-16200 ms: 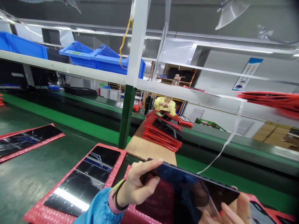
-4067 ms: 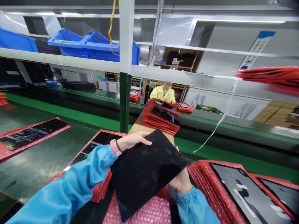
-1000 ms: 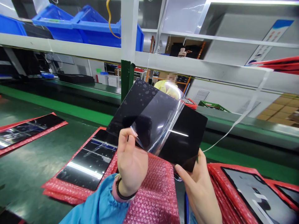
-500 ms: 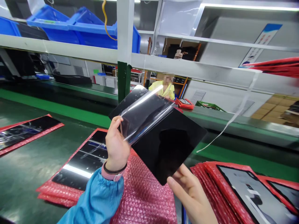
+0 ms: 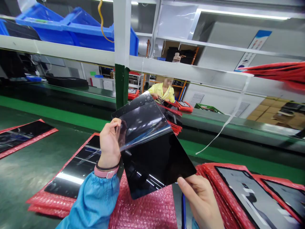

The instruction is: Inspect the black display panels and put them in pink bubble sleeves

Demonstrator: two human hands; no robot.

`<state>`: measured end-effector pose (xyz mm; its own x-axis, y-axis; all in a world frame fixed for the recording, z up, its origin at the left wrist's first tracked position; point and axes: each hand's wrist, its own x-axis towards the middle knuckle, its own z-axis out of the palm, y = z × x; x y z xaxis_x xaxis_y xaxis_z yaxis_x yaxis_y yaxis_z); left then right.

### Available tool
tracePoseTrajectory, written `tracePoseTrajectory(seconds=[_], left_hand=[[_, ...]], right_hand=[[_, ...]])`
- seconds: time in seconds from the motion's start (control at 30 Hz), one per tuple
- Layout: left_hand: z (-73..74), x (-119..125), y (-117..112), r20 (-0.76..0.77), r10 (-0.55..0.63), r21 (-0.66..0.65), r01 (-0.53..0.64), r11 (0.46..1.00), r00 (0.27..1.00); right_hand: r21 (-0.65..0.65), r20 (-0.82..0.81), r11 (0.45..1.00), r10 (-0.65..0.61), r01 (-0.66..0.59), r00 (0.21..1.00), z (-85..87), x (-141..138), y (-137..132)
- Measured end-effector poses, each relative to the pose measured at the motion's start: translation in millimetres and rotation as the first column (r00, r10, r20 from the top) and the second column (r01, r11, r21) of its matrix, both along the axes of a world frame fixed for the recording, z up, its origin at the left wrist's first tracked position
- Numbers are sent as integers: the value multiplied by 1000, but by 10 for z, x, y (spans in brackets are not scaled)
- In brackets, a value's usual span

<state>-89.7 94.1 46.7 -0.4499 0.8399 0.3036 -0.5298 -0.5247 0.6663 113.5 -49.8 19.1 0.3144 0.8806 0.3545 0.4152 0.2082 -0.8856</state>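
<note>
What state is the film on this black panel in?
Partly peeled: the clear film curls up off the upper half of the black panel, its edge at the left hand.

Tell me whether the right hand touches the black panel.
Touching: the head view shows the right hand holding the black panel at its lower edge with the fingers.

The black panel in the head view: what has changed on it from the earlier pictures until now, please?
The black panel was lifted up from over the pink bubble wrap. Its clear film is now peeled back toward the upper left, pinched by the left hand. The right hand holds the panel's lower edge. The stack of red bubble mailers stayed as it was.
</note>
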Motion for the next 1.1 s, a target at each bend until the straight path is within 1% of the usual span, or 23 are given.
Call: tracePoseTrajectory(seconds=[0.1,0.2,0.27,0.37,0.5,0.57,0.63,0.73,0.77,0.8,0.83,0.9,0.97,1.0,1.03,1.1], left_hand=[[-4,-37,19,11,-23,38,23,999,1000],[-10,-58,27,3,-38,49,38,998,999],[-8,-68,29,0,-48,57,48,997,999],[8,-89,28,-7,-65,59,65,996,998],[45,-122,10,-24,-97,45,98,994,995],[58,-126,-13,-43,-144,41,145,989,989],[63,-114,-44,-79,-216,37,220,975,973],[56,-71,-97,-146,-306,30,313,949,941],[53,-52,-115,-158,-325,29,334,942,932],[51,-32,-133,-169,-349,25,358,933,922],[51,-11,-150,-179,-375,18,384,923,909],[54,30,-184,-208,-433,-8,441,897,877],[57,65,-214,-238,-479,-34,486,873,845],[56,79,-227,-239,-494,-39,500,865,836],[53,90,-238,-231,-507,-40,513,858,830],[42,103,-255,-214,-524,-41,528,848,825]], right_hand=[[93,43,992,85,-89,995,-6,58,15],[143,57,985,84,-92,995,-95,123,25],[137,1,987,90,-89,996,-173,156,23],[64,-97,990,133,-128,986,-223,164,1],[-109,-170,988,93,-113,981,-122,108,-45],[-183,-191,973,102,-137,976,-60,71,-62],[-235,-177,961,104,-145,979,-31,41,-67],[-270,-160,959,40,-83,986,-48,16,-43],[-262,-179,962,22,-70,984,-58,14,-24],[-244,-207,966,33,-84,978,-64,14,-1],[-211,-238,969,78,-130,968,-63,15,25],[-112,-287,953,241,-283,927,-38,15,77],[-30,-283,913,382,-406,880,8,3,113],[-13,-265,904,409,-428,873,30,-7,120],[-9,-242,905,411,-426,879,50,-21,121],[-20,-212,924,369,-382,905,72,-57,109]])
